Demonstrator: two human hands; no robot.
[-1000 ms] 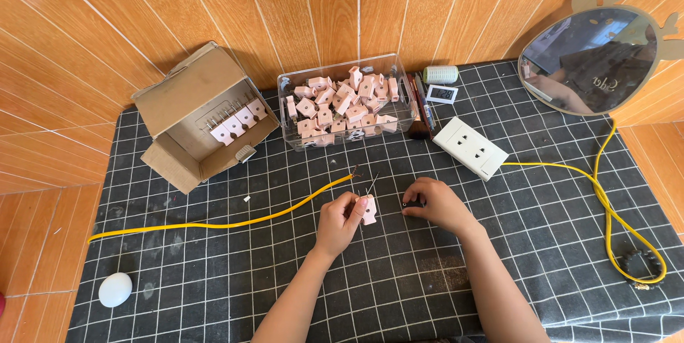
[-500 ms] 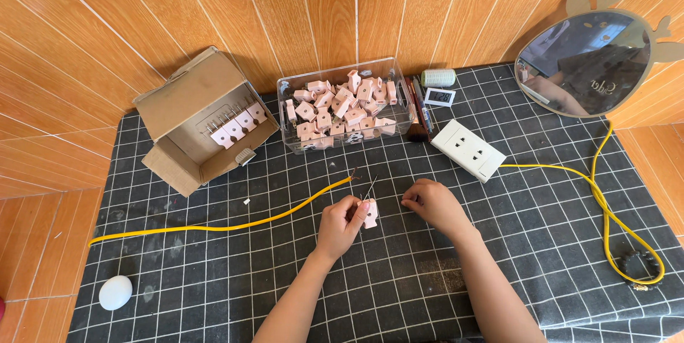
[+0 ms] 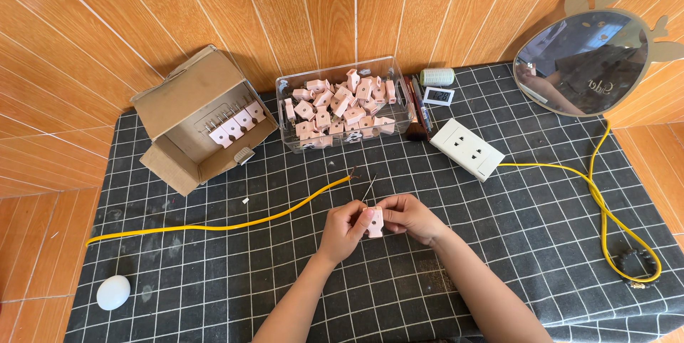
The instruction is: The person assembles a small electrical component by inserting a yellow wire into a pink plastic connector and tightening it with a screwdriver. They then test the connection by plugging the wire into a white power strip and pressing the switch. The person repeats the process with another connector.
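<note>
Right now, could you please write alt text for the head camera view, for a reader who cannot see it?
Two bare hands, left hand and right hand, hold a small pink plug over a black gridded cloth. Behind are a yellow cable, a clear box of pink plugs and a cardboard box.

My left hand (image 3: 343,229) and right hand (image 3: 412,216) meet over the middle of the mat (image 3: 499,257), both on a small plug (image 3: 374,222). Behind them stands a bin (image 3: 345,104) full of such plugs. Left of it a cardboard box (image 3: 192,118) lies open on its side, more plugs inside. Right of the bin sits a socket block (image 3: 469,148), its cable (image 3: 605,208) running off right. A loose wire (image 3: 228,225) trails left from my hands. Far left, near me, lies what may be an egg-shaped object (image 3: 113,292). A mirror (image 3: 588,61) leans at the back right.
</note>
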